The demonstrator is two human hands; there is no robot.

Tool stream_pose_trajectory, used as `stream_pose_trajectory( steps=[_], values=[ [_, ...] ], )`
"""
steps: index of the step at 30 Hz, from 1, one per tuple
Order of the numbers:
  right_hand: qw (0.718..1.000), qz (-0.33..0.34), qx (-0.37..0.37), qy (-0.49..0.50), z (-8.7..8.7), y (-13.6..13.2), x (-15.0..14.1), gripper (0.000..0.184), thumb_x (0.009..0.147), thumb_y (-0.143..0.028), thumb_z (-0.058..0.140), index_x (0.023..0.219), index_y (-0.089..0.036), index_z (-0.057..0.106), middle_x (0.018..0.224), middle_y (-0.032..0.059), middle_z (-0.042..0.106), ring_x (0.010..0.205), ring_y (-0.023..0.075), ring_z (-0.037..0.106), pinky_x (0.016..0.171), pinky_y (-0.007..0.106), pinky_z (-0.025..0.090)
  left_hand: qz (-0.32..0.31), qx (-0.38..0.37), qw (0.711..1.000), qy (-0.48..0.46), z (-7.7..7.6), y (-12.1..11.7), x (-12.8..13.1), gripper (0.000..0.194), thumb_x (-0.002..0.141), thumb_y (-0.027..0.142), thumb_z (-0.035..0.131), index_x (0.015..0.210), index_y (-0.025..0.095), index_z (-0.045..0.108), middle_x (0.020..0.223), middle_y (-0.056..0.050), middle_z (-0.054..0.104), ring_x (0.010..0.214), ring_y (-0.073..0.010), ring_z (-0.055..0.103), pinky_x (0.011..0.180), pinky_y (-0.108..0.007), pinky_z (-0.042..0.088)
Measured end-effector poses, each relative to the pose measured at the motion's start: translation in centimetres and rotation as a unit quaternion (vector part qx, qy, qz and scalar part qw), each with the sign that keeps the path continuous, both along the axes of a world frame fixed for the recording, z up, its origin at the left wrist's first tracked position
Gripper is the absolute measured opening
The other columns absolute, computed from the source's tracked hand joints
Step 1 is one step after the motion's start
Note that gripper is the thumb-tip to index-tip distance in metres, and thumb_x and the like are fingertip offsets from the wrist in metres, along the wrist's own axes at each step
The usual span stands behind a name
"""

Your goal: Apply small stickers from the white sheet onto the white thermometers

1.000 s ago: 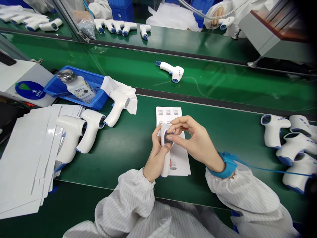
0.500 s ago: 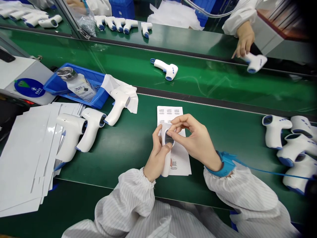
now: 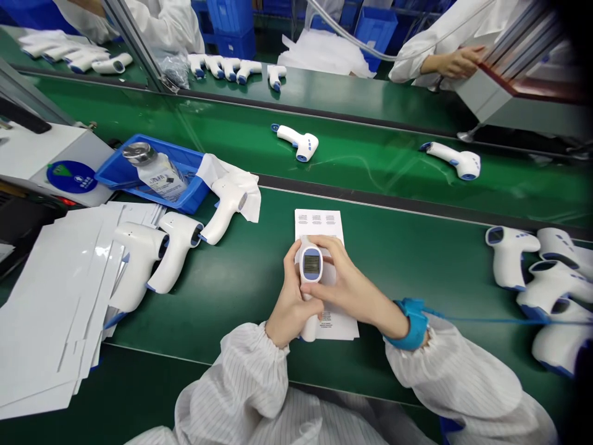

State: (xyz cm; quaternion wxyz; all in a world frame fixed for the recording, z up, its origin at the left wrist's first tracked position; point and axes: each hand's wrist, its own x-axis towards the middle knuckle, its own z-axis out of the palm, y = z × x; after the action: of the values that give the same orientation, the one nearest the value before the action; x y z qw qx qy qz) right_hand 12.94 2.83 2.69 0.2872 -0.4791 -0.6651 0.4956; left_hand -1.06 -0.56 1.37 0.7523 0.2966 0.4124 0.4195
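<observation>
A white infrared thermometer (image 3: pixel 311 262) is held between my two hands, its small dark screen with a blue border facing up at me. My left hand (image 3: pixel 291 306) wraps round its handle from the left. From the right, my right hand (image 3: pixel 340 278) grips the head, thumb below the screen and fingers around the far side. A blue band circles my right wrist. Under the hands lies a stack of printed label sheets (image 3: pixel 319 218), partly covered by them.
To the left are several thermometers (image 3: pixel 173 250), loose papers (image 3: pixel 55 296) and a blue tray (image 3: pixel 197 196) with a bottle (image 3: pixel 162 176). More thermometers (image 3: pixel 512 250) lie at right. Two thermometers (image 3: pixel 306 147) lie on the green belt (image 3: pixel 370 151). Across it, a co-worker's hand (image 3: pixel 461 62) touches a box.
My right hand has gone from pinching at the screen to gripping the thermometer's head, and the screen now shows fully. The co-worker has let a thermometer go; it lies on the belt.
</observation>
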Motion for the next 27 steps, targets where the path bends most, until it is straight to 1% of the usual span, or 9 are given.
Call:
stream_pose_trajectory(
  steps=[2, 5, 7, 11, 13, 15, 18, 23, 27],
  values=[
    [0.997, -0.004, -0.075, 0.016, 0.9, -1.2, -0.1, 0.071, 0.081, -0.035, 0.068, 0.141, -0.028, 0.029, 0.144, 0.0114, 0.039, 0.128, 0.0256, 0.048, 0.105, 0.043, 0.045, 0.004, 0.015, 0.998, -0.054, 0.7, 0.1, -0.1, 0.103, 0.061, 0.006, 0.060, 0.146, 0.038, 0.012, 0.131, -0.009, 0.048, 0.089, -0.0221, 0.061, 0.054, -0.024, 0.044],
    [0.981, 0.043, -0.184, 0.037, 2.2, -2.1, -0.2, 0.063, 0.091, -0.038, 0.054, 0.146, -0.027, 0.025, 0.130, 0.0115, 0.055, 0.106, 0.0234, 0.063, 0.089, 0.040, 0.054, 0.009, 0.064, 0.987, -0.149, 2.0, 0.6, -0.3, 0.106, 0.063, 0.012, 0.061, 0.148, 0.040, 0.005, 0.136, -0.008, 0.046, 0.110, -0.0287, 0.058, 0.079, -0.037, 0.050],
    [0.984, 0.068, -0.166, 0.027, 2.3, -0.9, 0.1, 0.057, 0.090, -0.032, 0.053, 0.143, -0.026, 0.031, 0.121, 0.0090, 0.061, 0.098, 0.0228, 0.065, 0.085, 0.038, 0.054, 0.021, 0.093, 0.986, -0.137, 2.4, 1.4, -0.7, 0.105, 0.065, 0.016, 0.059, 0.150, 0.038, 0.002, 0.145, -0.007, 0.039, 0.127, -0.0322, 0.046, 0.098, -0.047, 0.042],
    [0.988, -0.026, 0.001, -0.149, 1.2, 7.8, 1.7, 0.048, 0.088, -0.027, 0.051, 0.134, -0.020, 0.042, 0.110, 0.0087, 0.066, 0.097, 0.0256, 0.064, 0.085, 0.038, 0.051, 0.044, 0.107, 0.991, 0.067, 1.9, 3.1, -2.4, 0.095, 0.077, 0.021, 0.056, 0.152, 0.032, -0.002, 0.148, -0.009, 0.034, 0.140, -0.0290, 0.028, 0.115, -0.048, 0.020],
    [0.938, -0.123, 0.039, -0.321, 1.1, 13.8, 2.4, 0.042, 0.089, -0.027, 0.050, 0.129, -0.016, 0.045, 0.105, 0.0122, 0.067, 0.093, 0.0284, 0.065, 0.080, 0.039, 0.050, 0.027, 0.092, 0.989, 0.110, 1.0, 3.8, -3.5, 0.081, 0.084, 0.028, 0.052, 0.152, 0.028, 0.010, 0.140, -0.011, 0.042, 0.137, -0.0294, 0.032, 0.114, -0.048, 0.023],
    [0.913, -0.176, 0.075, -0.361, 1.4, 19.1, 2.1, 0.043, 0.088, -0.025, 0.053, 0.127, -0.010, 0.045, 0.124, 0.0238, 0.058, 0.116, 0.0373, 0.053, 0.090, 0.046, 0.044, 0.010, 0.092, 0.988, 0.122, 0.0, 4.2, -4.4, 0.067, 0.083, 0.034, 0.054, 0.146, 0.026, 0.032, 0.130, -0.012, 0.049, 0.133, -0.0313, 0.036, 0.110, -0.048, 0.030],
    [0.908, -0.205, 0.096, -0.354, 1.5, 24.5, -1.0, 0.046, 0.088, -0.029, 0.058, 0.126, -0.007, 0.045, 0.140, 0.0306, 0.042, 0.134, 0.0418, 0.034, 0.100, 0.052, 0.035, 0.014, 0.107, 0.985, 0.132, -1.5, 4.7, -5.0, 0.052, 0.082, 0.040, 0.058, 0.132, 0.025, 0.053, 0.120, -0.011, 0.056, 0.127, -0.0320, 0.044, 0.106, -0.044, 0.037],
    [0.940, -0.199, 0.021, -0.278, 0.8, 29.2, -9.2, 0.058, 0.083, -0.041, 0.068, 0.126, -0.006, 0.050, 0.126, 0.0229, 0.056, 0.117, 0.0349, 0.053, 0.096, 0.051, 0.043, 0.062, 0.102, 0.983, 0.141, -3.5, 5.0, -5.0, 0.043, 0.085, 0.045, 0.057, 0.121, 0.022, 0.063, 0.112, -0.012, 0.062, 0.116, -0.0304, 0.052, 0.098, -0.039, 0.044],
    [0.972, -0.169, -0.001, -0.163, 1.3, 30.6, -10.3, 0.035, 0.090, -0.031, 0.062, 0.121, -0.015, 0.056, 0.120, 0.0088, 0.060, 0.102, 0.0216, 0.061, 0.087, 0.043, 0.052, 0.156, 0.111, 0.975, 0.116, -4.1, 5.7, -7.1, 0.050, 0.077, 0.044, 0.068, 0.122, 0.022, 0.062, 0.108, -0.012, 0.065, 0.110, -0.0295, 0.057, 0.095, -0.038, 0.047]
  ],
)
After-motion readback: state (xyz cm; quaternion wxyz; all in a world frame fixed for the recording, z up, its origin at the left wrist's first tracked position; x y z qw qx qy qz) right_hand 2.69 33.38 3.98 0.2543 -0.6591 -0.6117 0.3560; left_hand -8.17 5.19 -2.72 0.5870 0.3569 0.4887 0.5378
